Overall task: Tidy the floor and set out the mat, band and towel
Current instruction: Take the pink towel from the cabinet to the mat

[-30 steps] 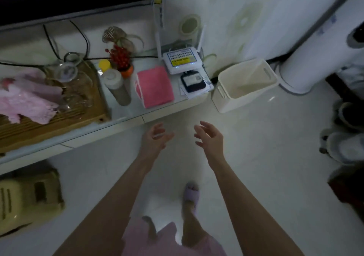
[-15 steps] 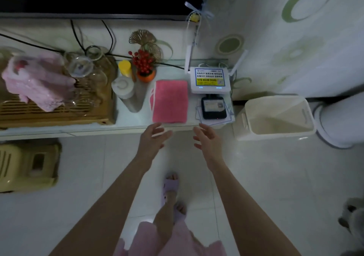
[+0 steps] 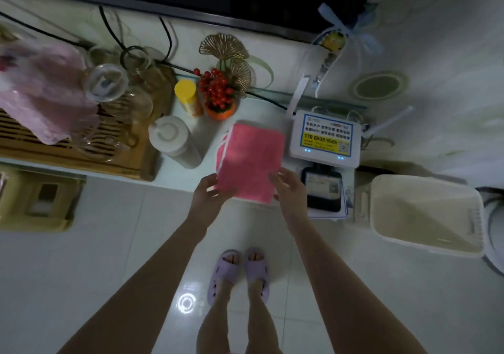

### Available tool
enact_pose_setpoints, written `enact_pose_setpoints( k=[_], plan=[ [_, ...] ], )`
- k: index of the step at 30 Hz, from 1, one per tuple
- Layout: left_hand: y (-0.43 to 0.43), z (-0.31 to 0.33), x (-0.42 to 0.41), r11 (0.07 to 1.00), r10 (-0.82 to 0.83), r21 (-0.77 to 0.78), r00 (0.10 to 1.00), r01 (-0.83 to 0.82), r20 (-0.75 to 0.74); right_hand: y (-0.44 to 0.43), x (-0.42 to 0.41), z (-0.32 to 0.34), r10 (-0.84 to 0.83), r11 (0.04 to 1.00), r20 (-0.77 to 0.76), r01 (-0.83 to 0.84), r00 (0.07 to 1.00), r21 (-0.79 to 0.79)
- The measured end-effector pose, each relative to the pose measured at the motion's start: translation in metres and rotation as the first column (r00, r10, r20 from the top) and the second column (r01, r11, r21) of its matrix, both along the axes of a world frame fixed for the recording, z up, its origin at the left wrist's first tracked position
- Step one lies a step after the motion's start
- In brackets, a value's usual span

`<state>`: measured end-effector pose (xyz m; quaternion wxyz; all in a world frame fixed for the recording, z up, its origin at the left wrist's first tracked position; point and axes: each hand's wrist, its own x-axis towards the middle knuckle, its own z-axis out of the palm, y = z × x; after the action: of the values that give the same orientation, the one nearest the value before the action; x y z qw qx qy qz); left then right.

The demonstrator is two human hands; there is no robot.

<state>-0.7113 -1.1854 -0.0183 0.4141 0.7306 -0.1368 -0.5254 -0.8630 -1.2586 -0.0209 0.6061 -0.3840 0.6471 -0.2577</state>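
Low white counter (image 3: 210, 135) along the wall, dim light, pale tiled floor below.

Towel (image 3: 251, 160): pink, folded flat, lies on the counter with its near edge at or just past the counter lip. Mat and band not in view.

Left hand (image 3: 208, 194): at the towel's near left corner, touching it; fingers blurred, so I cannot tell whether they have pinched the cloth. Right hand (image 3: 289, 187): at the near right corner, fingers loose and fairly straight, thumb against the edge, no grip closed that I can see.

Neighbours: white bottle (image 3: 173, 141) stands just beside the towel's left edge. Router (image 3: 323, 138) sits just beside its right edge, with a small black device (image 3: 323, 187) in front of it near my right hand. Berry ornament (image 3: 218, 92) and yellow-capped bottle (image 3: 188, 97) stand just behind the towel. Glassware (image 3: 106, 81) on the wooden tea tray (image 3: 81, 157) farther left. Cream bin (image 3: 425, 212) on the floor to the right.

Risks, as I judge them:
- Dragging the towel sideways could tip the white bottle; it is tall and close.
- A one-corner grip would let the fold fall open on lifting.
- A wide right-hand sweep could knock the black device off the lip.
- Lifting high at the back could catch the ornament.
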Motion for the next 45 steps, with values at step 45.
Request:
enact_pose_setpoints(
  k=[45],
  plan=[
    [-0.003,0.047,-0.020,0.977,-0.213,-0.047,0.952,0.207,-0.220,0.027,-0.028,0.036,-0.167,0.977,0.068,0.174,0.984,-0.126]
  ],
)
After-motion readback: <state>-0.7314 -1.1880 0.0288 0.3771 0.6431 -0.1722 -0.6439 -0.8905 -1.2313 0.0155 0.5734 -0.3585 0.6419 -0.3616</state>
